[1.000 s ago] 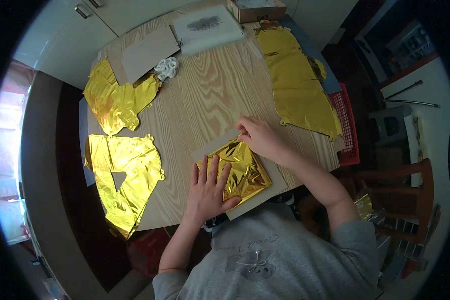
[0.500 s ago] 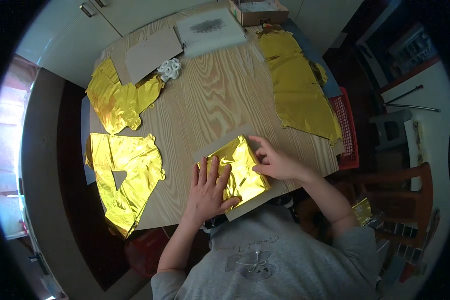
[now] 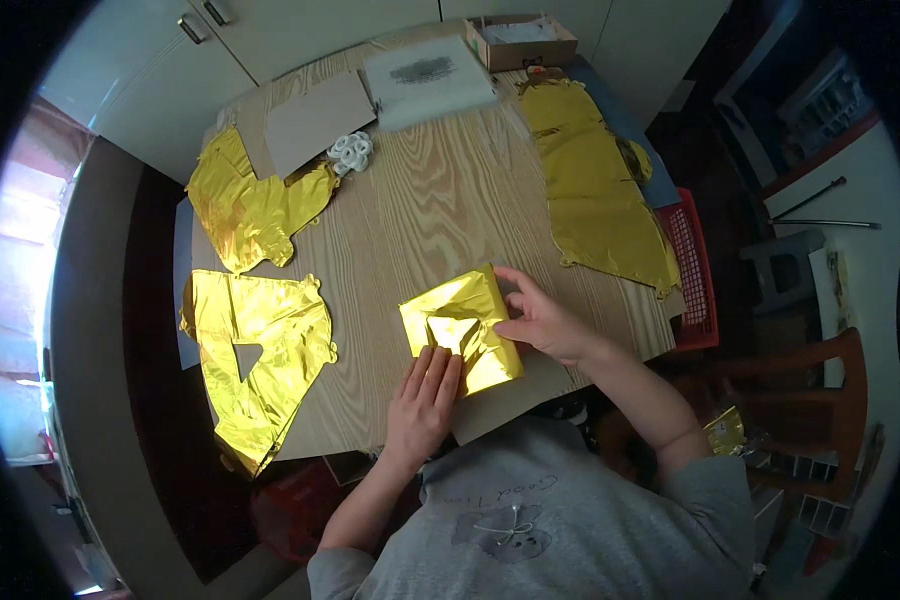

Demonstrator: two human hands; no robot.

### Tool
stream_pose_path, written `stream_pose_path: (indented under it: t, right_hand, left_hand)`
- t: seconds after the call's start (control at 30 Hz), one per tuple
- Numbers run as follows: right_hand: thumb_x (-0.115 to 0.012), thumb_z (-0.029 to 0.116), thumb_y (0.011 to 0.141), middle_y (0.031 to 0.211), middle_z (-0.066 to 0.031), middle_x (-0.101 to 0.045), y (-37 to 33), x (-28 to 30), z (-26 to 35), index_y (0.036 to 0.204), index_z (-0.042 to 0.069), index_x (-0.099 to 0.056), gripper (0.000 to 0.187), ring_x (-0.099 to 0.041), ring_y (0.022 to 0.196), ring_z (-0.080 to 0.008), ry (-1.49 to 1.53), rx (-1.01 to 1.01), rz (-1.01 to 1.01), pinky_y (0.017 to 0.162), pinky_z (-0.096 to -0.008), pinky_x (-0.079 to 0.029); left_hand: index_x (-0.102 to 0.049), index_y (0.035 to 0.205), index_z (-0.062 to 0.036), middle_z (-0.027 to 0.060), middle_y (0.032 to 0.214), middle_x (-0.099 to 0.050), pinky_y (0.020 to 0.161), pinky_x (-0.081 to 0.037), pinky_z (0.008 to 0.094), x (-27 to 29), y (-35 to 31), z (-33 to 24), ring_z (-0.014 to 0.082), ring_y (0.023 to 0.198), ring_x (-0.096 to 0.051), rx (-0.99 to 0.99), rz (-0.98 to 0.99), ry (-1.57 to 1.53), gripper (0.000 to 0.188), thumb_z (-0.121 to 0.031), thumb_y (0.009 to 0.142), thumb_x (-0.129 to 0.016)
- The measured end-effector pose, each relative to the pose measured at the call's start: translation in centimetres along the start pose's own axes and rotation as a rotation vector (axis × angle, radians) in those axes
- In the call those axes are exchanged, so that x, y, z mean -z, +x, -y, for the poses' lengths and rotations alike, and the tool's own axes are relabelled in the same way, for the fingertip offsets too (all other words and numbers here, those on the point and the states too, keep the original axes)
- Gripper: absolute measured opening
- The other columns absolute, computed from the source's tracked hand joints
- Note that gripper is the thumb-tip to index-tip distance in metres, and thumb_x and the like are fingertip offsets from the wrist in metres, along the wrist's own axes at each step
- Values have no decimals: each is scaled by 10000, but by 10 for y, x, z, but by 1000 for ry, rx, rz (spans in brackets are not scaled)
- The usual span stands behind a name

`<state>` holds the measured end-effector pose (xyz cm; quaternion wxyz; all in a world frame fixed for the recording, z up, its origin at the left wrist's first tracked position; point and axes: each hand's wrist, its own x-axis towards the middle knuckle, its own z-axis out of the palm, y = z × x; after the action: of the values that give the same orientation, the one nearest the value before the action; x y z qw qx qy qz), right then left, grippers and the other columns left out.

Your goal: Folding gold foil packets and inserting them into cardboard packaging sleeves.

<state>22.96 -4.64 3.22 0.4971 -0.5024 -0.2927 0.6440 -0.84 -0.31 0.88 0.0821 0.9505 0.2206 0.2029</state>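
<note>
A block-shaped gold foil packet [image 3: 455,305], creased and shiny on top, is between my two hands close to my body. My left hand [image 3: 425,408] is closed on its near left edge, the fingers together over the top; the thumb is hidden. At the right side my right hand [image 3: 548,322] grips the packet, thumb on the top and fingers round the far right corner. Part of a flat grey-brown board [image 3: 490,412] shows beneath the packet at the table's near edge. I cannot tell whether the packet rests on it.
Gold foil sheets lie at the left [image 3: 280,320], far left [image 3: 255,205] and right [image 3: 600,190] of the wooden table [image 3: 440,200]. White rings [image 3: 350,153], a grey card [image 3: 320,118], a smudged white sheet [image 3: 425,80] and a cardboard box [image 3: 523,50] lie farther back. A red basket [image 3: 688,270] stands right.
The packet has shifted away from my body, off the far part of the board. My left hand's spread fingers have come together and slid nearer to me. My right hand keeps its grip.
</note>
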Motion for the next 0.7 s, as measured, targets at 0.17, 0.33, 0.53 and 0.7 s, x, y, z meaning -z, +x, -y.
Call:
stream_pose_path:
  t: [0.17, 0.33, 0.53, 0.7]
  right_hand:
    - [-585, 59, 943, 1256, -179, -513, 0, -8, 7, 1511, 86, -98, 749, -586, 1033, -185, 86, 138, 83, 873, -313, -508]
    - [-647, 149, 920, 1398, -165, -431, -9, -7, 15, 1511, 106, -178, 756, -560, 1153, -236, -190, 214, 215, 984, -379, -467]
    - [-746, 479, 767, 1465, -140, -388, -42, 8, -7, 1473, 121, -310, 904, -375, 1351, -341, -1227, 427, 330, 1131, -468, -300]
    - [-674, 385, 800, 1480, -93, -386, -67, 12, -21, 1434, 150, -387, 735, -312, 1400, -289, -1818, 510, 361, 1155, -474, -253]
  left_hand:
    - [-580, 1244, -33, 173, 1118, -649, 868, -536, 392, 10, -4, 15, 289, 1031, -655, 241, -32, -266, 420, 11, 827, -613]
    - [-614, 1150, -19, 84, 980, -675, 794, -520, 293, 14, -11, 47, 133, 920, -643, 582, -294, -955, 218, -19, 939, -560]
    - [-591, 1139, -15, 103, 1107, -653, 849, -547, 363, 28, -13, 59, 213, 996, -648, 991, -393, -1671, 213, 7, 936, -527]
    - [-542, 1201, 2, 156, 1155, -632, 886, -570, 410, 24, -29, 55, 287, 1032, -647, 1213, -300, -1833, 258, -35, 948, -508]
